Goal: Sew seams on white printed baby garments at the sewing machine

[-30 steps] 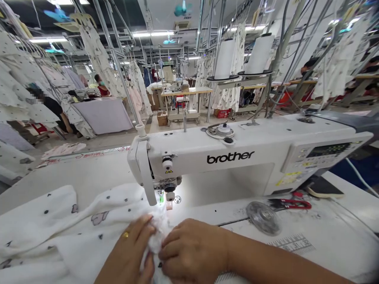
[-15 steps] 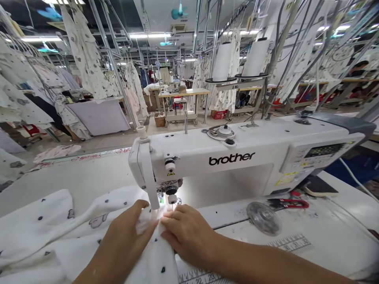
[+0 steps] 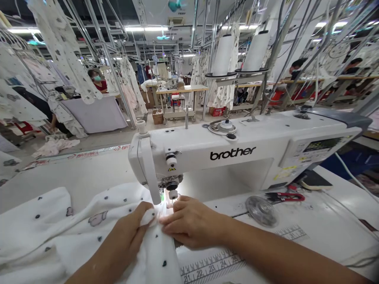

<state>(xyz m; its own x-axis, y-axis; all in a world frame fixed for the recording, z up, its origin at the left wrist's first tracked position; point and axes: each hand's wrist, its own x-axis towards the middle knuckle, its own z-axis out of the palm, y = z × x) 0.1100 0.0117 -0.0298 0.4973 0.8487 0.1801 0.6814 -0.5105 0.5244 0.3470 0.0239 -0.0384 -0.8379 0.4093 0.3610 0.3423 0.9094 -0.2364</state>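
A white cotton garment [image 3: 59, 227] printed with small dark motifs lies bunched on the sewing table, left of and below the machine. My left hand [image 3: 130, 225] grips a folded edge of it close to the presser foot [image 3: 173, 194]. My right hand [image 3: 192, 223] presses its fingers on the same fold from the right, just in front of the needle area. The white Brother sewing machine [image 3: 231, 157] stands over the cloth. Its arm partly hides the needle, and I cannot tell whether the cloth is under the foot.
Red-handled thread snips [image 3: 284, 197] and a clear round disc [image 3: 261, 211] lie right of my hand. A measuring scale [image 3: 211, 267] is marked on the white table [image 3: 334, 221]. Thread cones [image 3: 233, 55] stand above the machine. Hanging garments and co-workers fill the background.
Both hands have moved forward toward the presser foot. The cloth, crumpled between them earlier, is now smoothed into a fold. The view has shifted slightly.
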